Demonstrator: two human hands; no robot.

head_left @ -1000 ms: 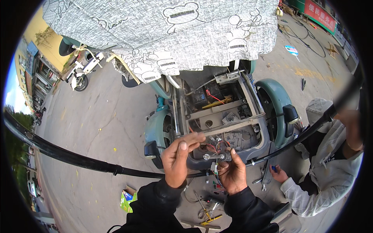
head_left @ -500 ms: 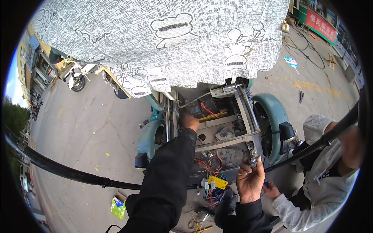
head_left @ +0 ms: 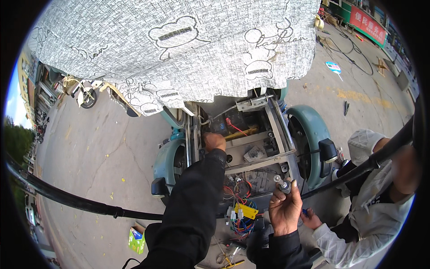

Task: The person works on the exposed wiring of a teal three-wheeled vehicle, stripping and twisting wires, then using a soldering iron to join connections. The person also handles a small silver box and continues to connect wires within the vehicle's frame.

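An open tricycle chassis (head_left: pixel 277 130) with teal fenders (head_left: pixel 304 125) is in front of me. My left hand (head_left: pixel 215 142) reaches into it beside the left rails, fingers curled with their tips hidden, near the battery (head_left: pixel 235 123). My right hand (head_left: pixel 285 208), at the lower right of the chassis, is closed round a metal cylindrical fitting with a narrower stem (head_left: pixel 281 183). A bundle of coloured wires with white connectors (head_left: pixel 237 219) hangs left of that hand, along with a yellow part (head_left: pixel 246 210).
A patterned cover (head_left: pixel 188 54) hangs over the top. A black curved bar (head_left: pixel 80 201) crosses low. A co-worker (head_left: pixel 367 210) in a pale hoodie crouches at right, a hand (head_left: pixel 311 219) near mine. A green box (head_left: pixel 136 237) and tools (head_left: pixel 228 258) lie below.
My left hand has left the fitting and moved forward into the chassis. My right hand has moved right and slightly down, keeping the fitting, now more upright. The wire bundle shows more fully.
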